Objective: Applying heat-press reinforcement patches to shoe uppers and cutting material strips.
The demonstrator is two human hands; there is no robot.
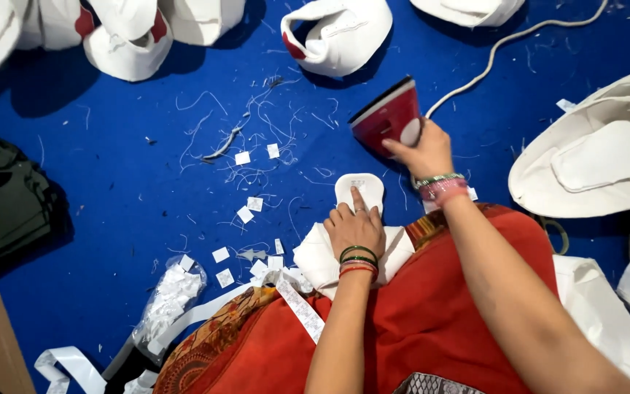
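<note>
While the left hand (pixel 355 228) pressed flat on the white cap piece (pixel 359 191), the right hand (pixel 423 152) gripped the red iron (pixel 386 117) just beyond, to the right.

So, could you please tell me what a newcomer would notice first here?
At centre, the left hand presses a white oval fabric piece on the bright blue cloth surface. Just above, the right hand grips a dark red clothes iron. White fabric caps ring the edges.
</note>
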